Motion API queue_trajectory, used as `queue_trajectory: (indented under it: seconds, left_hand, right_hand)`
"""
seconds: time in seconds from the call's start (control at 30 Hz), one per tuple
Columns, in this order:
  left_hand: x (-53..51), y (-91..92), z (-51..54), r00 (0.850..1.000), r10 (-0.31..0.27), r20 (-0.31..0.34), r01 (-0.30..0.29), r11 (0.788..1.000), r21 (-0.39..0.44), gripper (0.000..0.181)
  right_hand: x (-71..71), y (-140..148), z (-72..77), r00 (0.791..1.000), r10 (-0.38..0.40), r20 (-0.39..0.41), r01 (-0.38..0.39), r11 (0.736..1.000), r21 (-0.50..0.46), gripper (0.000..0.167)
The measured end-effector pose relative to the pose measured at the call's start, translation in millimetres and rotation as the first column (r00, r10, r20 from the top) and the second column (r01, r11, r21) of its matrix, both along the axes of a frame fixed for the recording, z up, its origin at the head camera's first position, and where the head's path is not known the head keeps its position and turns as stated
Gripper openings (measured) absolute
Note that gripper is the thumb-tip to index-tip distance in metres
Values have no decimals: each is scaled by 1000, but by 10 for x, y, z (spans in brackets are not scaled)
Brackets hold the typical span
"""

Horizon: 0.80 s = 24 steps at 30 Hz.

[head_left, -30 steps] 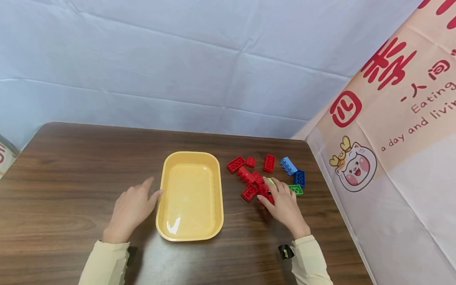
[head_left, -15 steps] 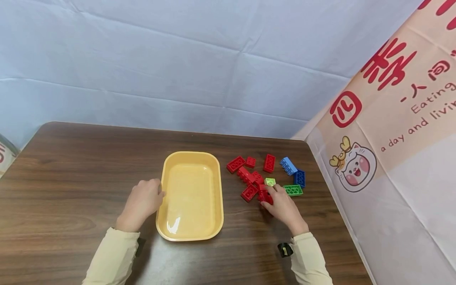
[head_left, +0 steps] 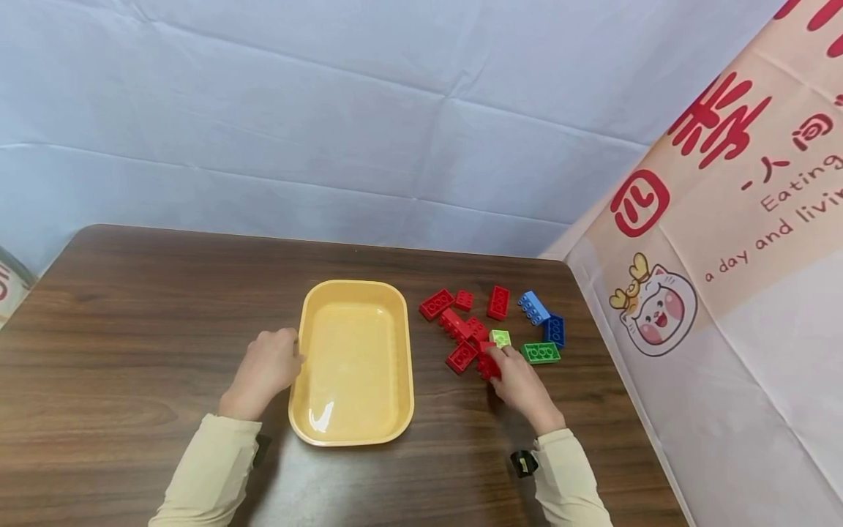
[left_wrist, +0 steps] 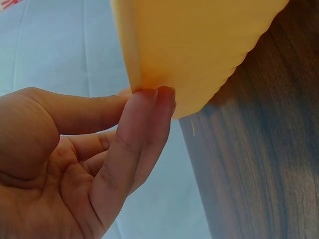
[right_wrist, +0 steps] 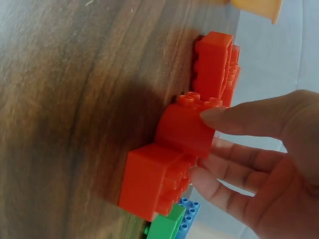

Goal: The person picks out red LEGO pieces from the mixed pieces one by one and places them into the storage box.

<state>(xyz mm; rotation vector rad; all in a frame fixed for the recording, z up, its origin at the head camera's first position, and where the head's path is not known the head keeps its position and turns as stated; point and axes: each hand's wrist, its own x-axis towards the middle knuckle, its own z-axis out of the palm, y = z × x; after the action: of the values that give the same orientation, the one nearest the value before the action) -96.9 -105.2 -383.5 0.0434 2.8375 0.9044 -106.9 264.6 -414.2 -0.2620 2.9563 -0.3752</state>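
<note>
So the left hand [head_left: 263, 372] is pinching the left rim of a yellow tray [head_left: 356, 359], roughly mid-table [head_left: 132, 329]. Right of that there's a loose bunch of red blocks [head_left: 437, 304]. The right hand [head_left: 525, 386] has a curved red block [right_wrist: 183, 130] between thumb and fingers, pale green block [head_left: 500, 338] just beyond. Then a green block [head_left: 541, 353] and two blue blocks [head_left: 533, 308] near the table's right edge.
</note>
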Motion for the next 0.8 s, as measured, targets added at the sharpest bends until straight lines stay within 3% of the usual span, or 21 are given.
queue_trajectory:
  seconds: [0.13,0.53,0.8]
  left_hand:
    - [9,-1,-1,1000,2,21,-2,1000,9,14]
    - [5,4,-27,1000,-3,-10,3,1000,0,14]
    - [11,1,-14,1000,13,16,-13,1000,-2,9]
  right_hand:
    - [0,-2,-15,1000,-1,-8,1,1000,0,43]
    - [-9,-18,-16,1000,-18,10,18,1000,-11,43]
    - [-38,-16,26,999,6,34,-5,1000,-17,42]
